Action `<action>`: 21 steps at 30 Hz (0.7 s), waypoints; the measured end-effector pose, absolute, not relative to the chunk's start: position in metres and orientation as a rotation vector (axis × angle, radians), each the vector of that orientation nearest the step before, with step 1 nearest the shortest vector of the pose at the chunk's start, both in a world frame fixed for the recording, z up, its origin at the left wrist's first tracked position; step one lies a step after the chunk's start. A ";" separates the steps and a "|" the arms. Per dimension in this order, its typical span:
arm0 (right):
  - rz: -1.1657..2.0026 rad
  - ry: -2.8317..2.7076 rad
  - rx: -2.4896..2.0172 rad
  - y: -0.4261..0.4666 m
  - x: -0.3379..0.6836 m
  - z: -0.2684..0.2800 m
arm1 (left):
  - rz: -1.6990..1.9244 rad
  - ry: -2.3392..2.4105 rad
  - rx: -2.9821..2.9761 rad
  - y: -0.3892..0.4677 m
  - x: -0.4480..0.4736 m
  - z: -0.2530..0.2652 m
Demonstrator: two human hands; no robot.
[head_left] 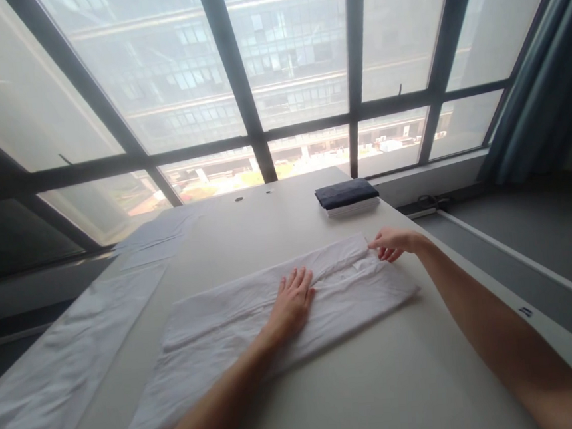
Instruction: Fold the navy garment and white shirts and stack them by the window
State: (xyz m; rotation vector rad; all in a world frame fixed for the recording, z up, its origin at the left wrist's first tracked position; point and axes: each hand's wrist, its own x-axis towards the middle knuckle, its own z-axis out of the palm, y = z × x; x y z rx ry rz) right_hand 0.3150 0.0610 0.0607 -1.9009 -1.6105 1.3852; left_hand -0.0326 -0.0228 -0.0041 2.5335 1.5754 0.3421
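Note:
A white cloth (pixel 255 317), folded into a long strip with a crease along its length, lies slantwise across the table. I cannot tell what kind of item it is. My left hand (pixel 293 300) rests flat on its middle, fingers stretched out. At the far right end, my right hand (pixel 393 242) pinches the cloth's upper edge between thumb and fingers. The cloth's lower left part is partly hidden behind my left forearm.
A stack of folded cloths (pixel 347 197), dark blue over white, sits near the table's right edge. More white cloth (pixel 72 353) lies spread along the left side, with pale pieces (pixel 160 235) behind it. Windows stand beyond the white table (pixel 381 386); a curtain (pixel 531 99) hangs at right.

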 end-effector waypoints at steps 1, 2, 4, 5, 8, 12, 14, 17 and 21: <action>1.406 -1.622 -1.878 0.061 0.316 0.061 | 0.355 1.575 2.529 -0.022 -0.033 -0.005; 1.423 -1.633 -1.855 0.060 0.318 0.060 | 0.365 1.575 2.525 -0.022 -0.033 -0.005; 1.454 -1.646 -1.818 0.060 0.321 0.059 | 0.376 1.571 2.525 -0.021 -0.034 -0.006; 1.465 -1.648 -1.807 0.060 0.323 0.059 | 0.381 1.565 2.528 -0.021 -0.034 -0.006; 1.530 -1.644 -1.755 0.061 0.328 0.056 | 0.383 1.553 2.530 -0.021 -0.035 -0.007; 1.757 -1.685 -1.475 0.055 0.332 0.052 | 0.380 1.557 2.525 -0.022 -0.035 -0.007; 1.817 -1.670 -1.364 0.051 0.333 0.051 | 0.381 1.555 2.526 -0.023 -0.034 -0.006; 1.830 -1.630 -1.266 0.048 0.332 0.052 | 0.407 1.549 2.521 -0.025 -0.033 -0.005; 1.805 -1.664 -1.146 0.045 0.321 0.068 | 0.433 1.538 2.518 -0.027 -0.032 -0.005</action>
